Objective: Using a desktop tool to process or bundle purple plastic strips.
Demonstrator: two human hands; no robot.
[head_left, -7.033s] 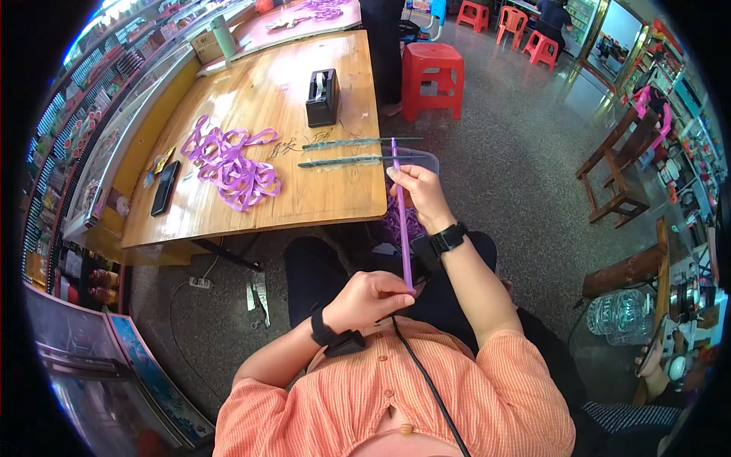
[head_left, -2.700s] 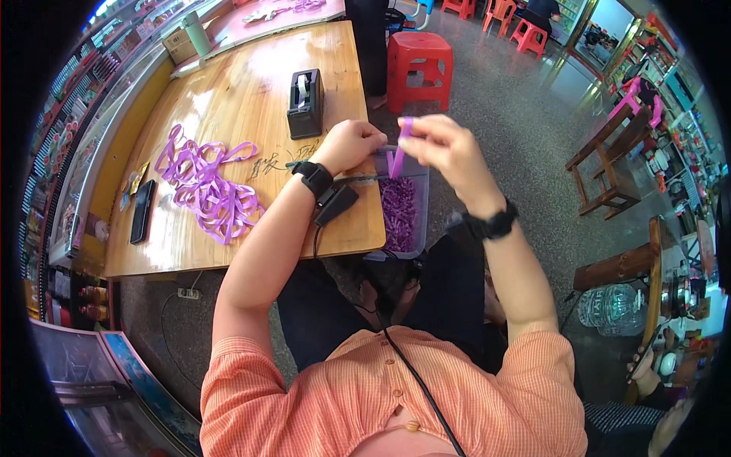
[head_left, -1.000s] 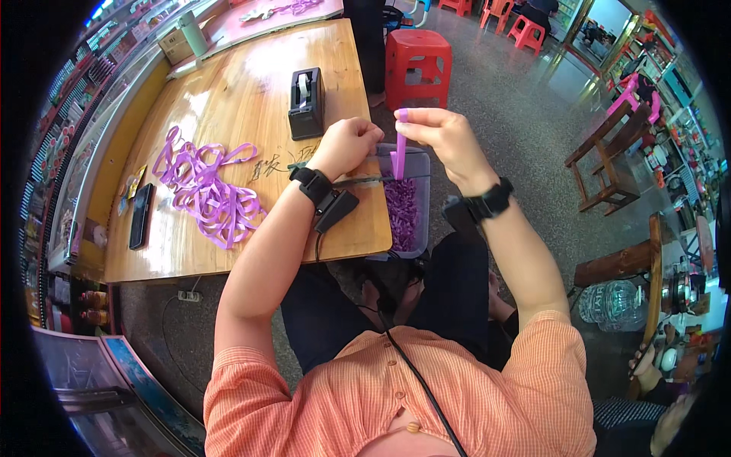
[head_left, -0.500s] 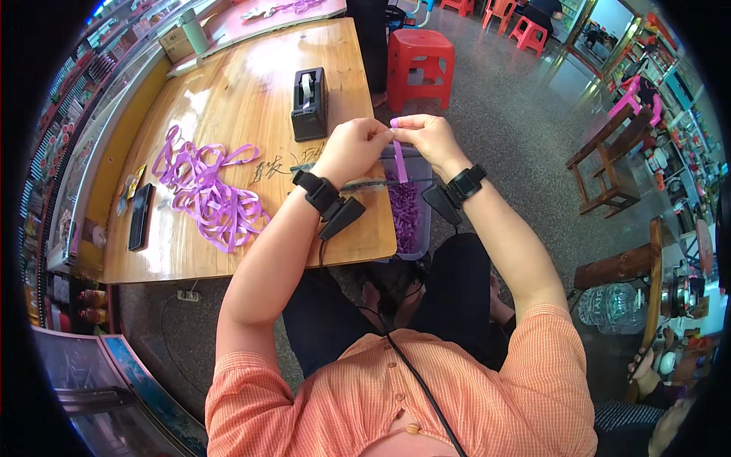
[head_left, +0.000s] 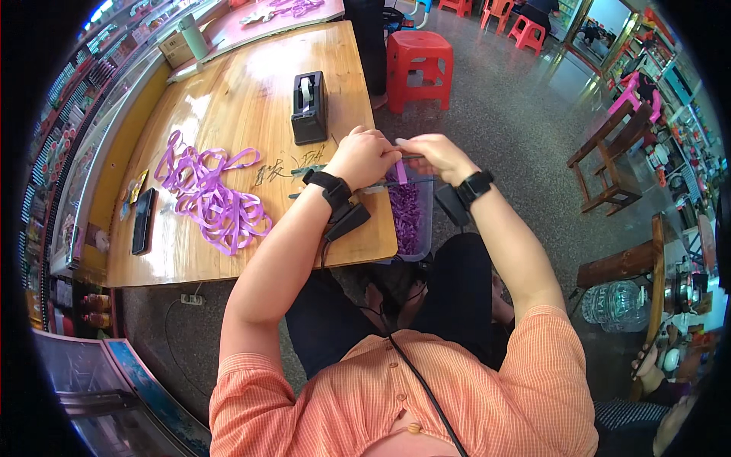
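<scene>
A short purple ribbon strip (head_left: 401,171) hangs from the fingertips of my left hand (head_left: 367,154), which is closed in a pinch on it. My right hand (head_left: 439,158) is right beside it, fingers bent in toward the left fingertips. A thin dark sliver shows between its fingers, too small to name. Below both hands, at the table's right edge, a clear plastic bin (head_left: 426,221) holds a heap of small purple ribbon pieces (head_left: 406,221). A tangled pile of long purple ribbon (head_left: 221,209) lies to the left on the wooden table (head_left: 228,99).
A black tape dispenser (head_left: 310,114) stands on the table beyond my left hand. At the left lies a black phone-like slab (head_left: 143,221). A red plastic stool (head_left: 420,68) stands past the table's right edge, and a wooden chair (head_left: 613,164) is farther right.
Both hands have lowered slightly. My right hand has turned and its fingers have shifted off the ribbon's upper end; the left still pinches the strip.
</scene>
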